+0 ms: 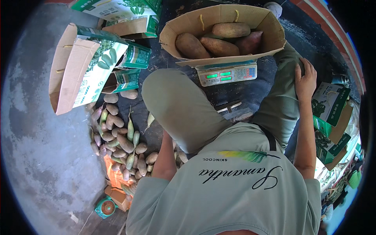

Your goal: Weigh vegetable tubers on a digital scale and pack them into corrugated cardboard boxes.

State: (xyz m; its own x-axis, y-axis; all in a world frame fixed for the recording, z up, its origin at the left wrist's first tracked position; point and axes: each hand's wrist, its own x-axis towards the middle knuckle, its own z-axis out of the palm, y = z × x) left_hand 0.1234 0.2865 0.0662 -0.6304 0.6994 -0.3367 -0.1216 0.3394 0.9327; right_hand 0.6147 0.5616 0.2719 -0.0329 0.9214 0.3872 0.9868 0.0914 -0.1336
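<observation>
Tubers [231, 30], brown and purplish, lie in a tan cardboard box [275, 34] on a white digital scale [235, 74]; keeping knees [285, 74] clear should help accuracy. Right hand [306, 82] rests kneeward, fingers loosely parted, empty; left fingers hidden, can't tell.

Grey floor [31, 129], dk. sheet [243, 92] over pt. — tuber pile [125, 144], dig. scale [228, 74], grn./wht. cartons [95, 70].

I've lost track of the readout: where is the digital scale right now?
The digital scale is in the head view's upper half, slightly right of centre, under the near edge of the open cardboard box and left of the right hand.
</observation>
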